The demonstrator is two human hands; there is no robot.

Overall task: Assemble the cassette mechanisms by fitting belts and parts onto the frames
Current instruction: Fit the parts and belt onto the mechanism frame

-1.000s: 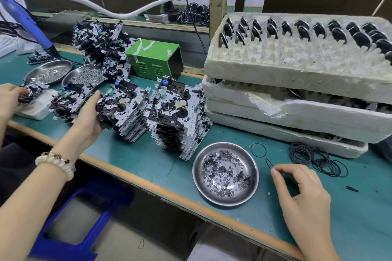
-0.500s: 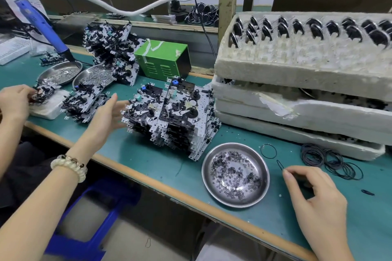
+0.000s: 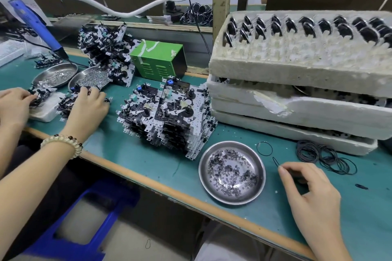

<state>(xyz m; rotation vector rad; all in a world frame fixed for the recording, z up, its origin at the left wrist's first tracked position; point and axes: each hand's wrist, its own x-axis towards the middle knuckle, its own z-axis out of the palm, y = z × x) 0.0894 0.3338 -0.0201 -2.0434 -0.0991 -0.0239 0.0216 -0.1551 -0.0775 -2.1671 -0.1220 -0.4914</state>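
green box, teal table, black belts

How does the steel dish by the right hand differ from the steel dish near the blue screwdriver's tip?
The near dish holds dark rings, thinly scattered; the far dish holds pale silvery bits in a heap. The near dish stands apart from other dishes; the far dish sits against a second dish. Both are round, shallow, shiny steel.

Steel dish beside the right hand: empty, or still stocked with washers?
Stocked: the steel dish holds many small dark rings scattered thinly over its bottom.
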